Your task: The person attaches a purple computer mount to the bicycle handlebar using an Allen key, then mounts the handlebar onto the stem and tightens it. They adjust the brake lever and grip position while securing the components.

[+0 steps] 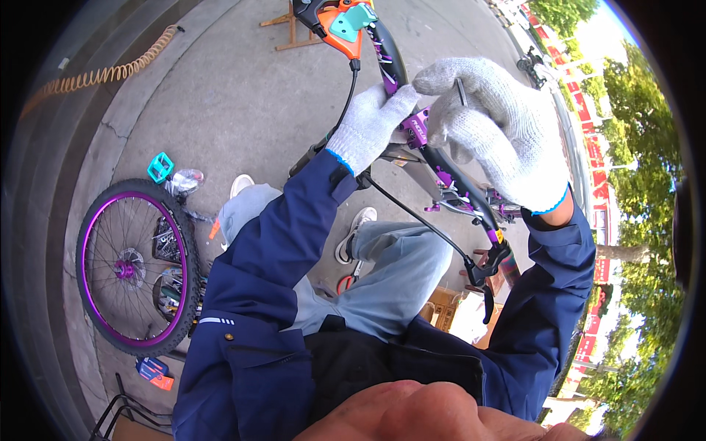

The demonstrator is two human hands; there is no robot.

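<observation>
Both my hands wear white knit gloves. My left hand [368, 126] is wrapped around the purple stem [416, 129] where it meets the black handlebar [390, 59] of a bicycle. My right hand [489, 121] pinches a thin dark hex key [460, 92], standing upright just above the stem. The bar runs from an orange and teal grip end [346, 26] at the top down to a black brake lever [485, 275] at the lower right. A black cable [419, 220] hangs below the bar. My blue jacket sleeves come up from the lower edge.
A bicycle wheel [136, 268] with a purple rim and black tyre lies on the concrete at left, over tools. A teal pedal [159, 167], a coiled orange hose [103, 73], a wooden stand [283, 29] and cardboard boxes [445, 309] lie around. My legs and white shoes are below.
</observation>
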